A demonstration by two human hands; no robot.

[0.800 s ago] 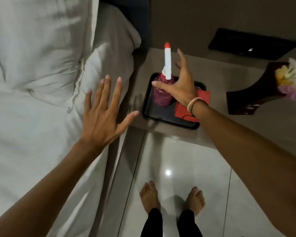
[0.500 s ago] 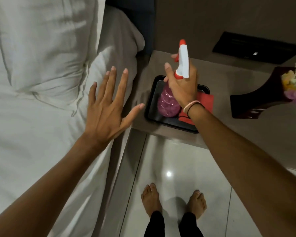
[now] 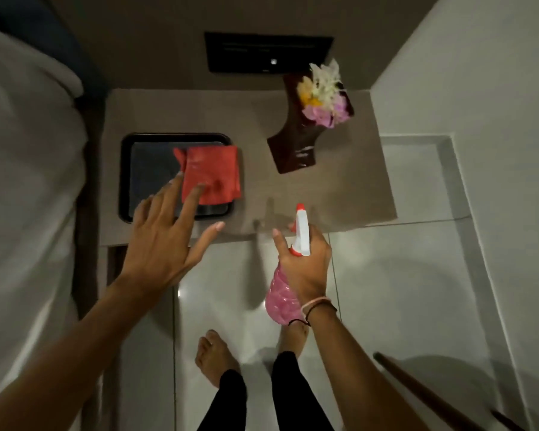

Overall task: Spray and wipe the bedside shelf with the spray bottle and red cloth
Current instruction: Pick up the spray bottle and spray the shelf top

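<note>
My right hand (image 3: 305,262) grips the pink spray bottle (image 3: 282,301) around its neck, held off the shelf over the floor. Its white and red nozzle (image 3: 302,231) points toward the brown bedside shelf (image 3: 293,197). The folded red cloth (image 3: 212,174) lies on the right part of a black tray (image 3: 128,169) standing on the shelf's left side. With fingers spread, my left hand (image 3: 165,241) hovers over the tray's front edge, fingertips touching the cloth's near left corner.
A dark brown vase with flowers (image 3: 305,132) stands at the shelf's back right. The white bed (image 3: 28,181) runs along the left. A black wall panel (image 3: 268,52) sits above the shelf. A white wall (image 3: 479,88) closes the right side. My bare feet (image 3: 215,359) stand on glossy tiles.
My right hand lifted the spray bottle out of the tray and drew it back toward me and to the right. My left hand moved from over the bed to the red cloth.
</note>
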